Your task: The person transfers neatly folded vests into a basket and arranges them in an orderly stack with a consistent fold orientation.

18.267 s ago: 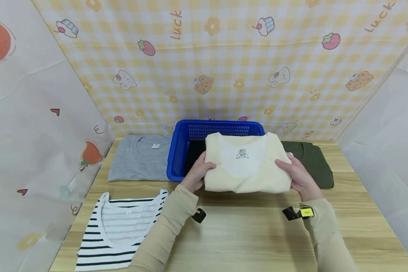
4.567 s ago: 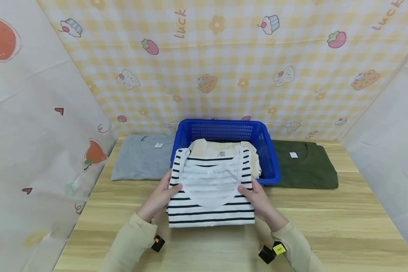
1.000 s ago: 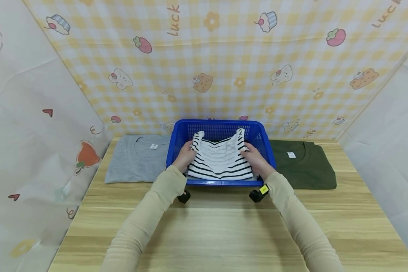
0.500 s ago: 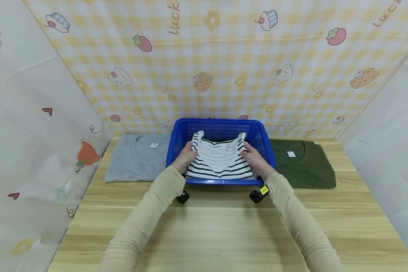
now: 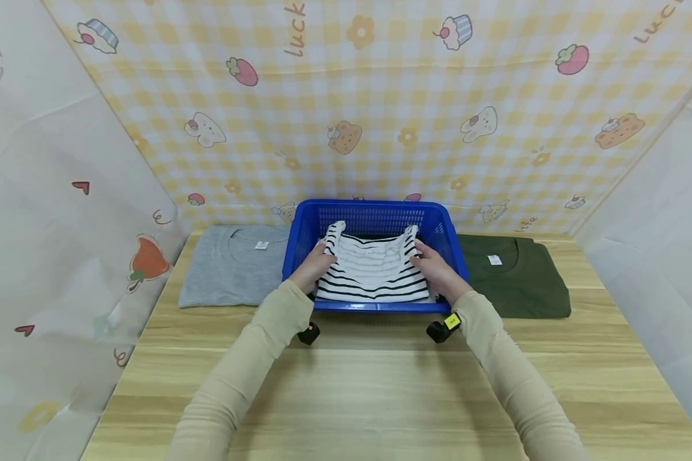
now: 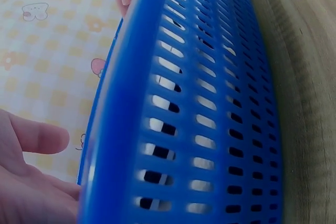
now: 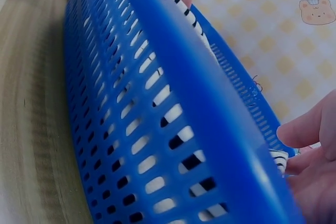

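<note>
A folded white shirt with black stripes lies inside the blue plastic basket, its neckline facing up. At its left edge, my left hand grips the cloth near the shoulder, thumb on top. My right hand holds the opposite edge the same way. In the left wrist view the basket's slotted front wall hides part of the left hand. The right wrist view shows a bit of striped cloth by the right hand's thumb.
A folded grey shirt lies left of the basket and a folded dark green shirt right of it, on the wooden table. A yellow checked cloth backdrop rises directly behind, with white side panels.
Earlier, a cream shirt was lowered into the basket, then the striped shirt was carried from the left of the table into it. Over the last second both hands stay nearly still.
</note>
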### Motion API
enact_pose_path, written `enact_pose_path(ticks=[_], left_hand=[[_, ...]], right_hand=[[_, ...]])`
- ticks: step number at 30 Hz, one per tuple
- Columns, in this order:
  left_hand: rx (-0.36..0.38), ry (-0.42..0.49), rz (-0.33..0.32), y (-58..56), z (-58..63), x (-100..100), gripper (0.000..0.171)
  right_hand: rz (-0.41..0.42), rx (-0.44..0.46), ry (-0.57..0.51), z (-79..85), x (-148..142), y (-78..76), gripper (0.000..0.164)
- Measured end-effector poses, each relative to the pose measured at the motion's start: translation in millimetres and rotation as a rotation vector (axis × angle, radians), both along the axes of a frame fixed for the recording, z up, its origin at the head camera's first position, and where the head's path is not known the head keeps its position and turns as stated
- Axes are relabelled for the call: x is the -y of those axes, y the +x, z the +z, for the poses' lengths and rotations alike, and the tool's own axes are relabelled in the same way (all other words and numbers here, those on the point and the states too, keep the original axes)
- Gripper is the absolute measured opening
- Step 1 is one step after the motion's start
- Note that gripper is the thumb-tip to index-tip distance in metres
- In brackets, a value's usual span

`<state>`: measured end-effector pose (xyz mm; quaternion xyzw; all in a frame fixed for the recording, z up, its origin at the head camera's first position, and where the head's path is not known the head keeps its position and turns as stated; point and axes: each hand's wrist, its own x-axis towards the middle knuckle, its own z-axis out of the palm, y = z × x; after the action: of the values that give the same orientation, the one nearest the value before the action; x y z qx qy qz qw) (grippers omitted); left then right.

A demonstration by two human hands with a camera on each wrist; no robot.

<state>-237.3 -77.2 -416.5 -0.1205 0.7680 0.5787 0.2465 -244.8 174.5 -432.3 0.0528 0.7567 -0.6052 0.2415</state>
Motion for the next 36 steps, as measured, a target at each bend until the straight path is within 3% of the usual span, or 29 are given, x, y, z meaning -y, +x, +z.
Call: enact_pose_path(ticks=[10, 19, 28, 32, 36], left_hand=[[0.004, -0.041, -0.047, 3.7, 9.6, 3, 0.065], [-0.025, -0.045, -0.073, 14.1, 22.5, 6, 0.068], [-0.143, 0.046, -0.106, 41.6, 51.3, -13, 0.068], [-0.209, 0.128, -0.114, 56.3, 57.5, -31, 0.068], [-0.226, 0.215, -0.160, 71.4, 59.2, -52, 0.067]], right_hand=[[0.016, -0.001, 0.008, 7.1, -5, 5.2, 0.056], [0.047, -0.146, 0.129, 19.3, -18, 20.8, 0.057], [-0.002, -0.280, 0.221, 27.4, -43, 45.2, 0.060], [-0.044, -0.347, 0.207, 33.2, -58, 58.4, 0.059], [-0.050, -0.365, 0.220, 40.7, -74, 68.3, 0.061]])
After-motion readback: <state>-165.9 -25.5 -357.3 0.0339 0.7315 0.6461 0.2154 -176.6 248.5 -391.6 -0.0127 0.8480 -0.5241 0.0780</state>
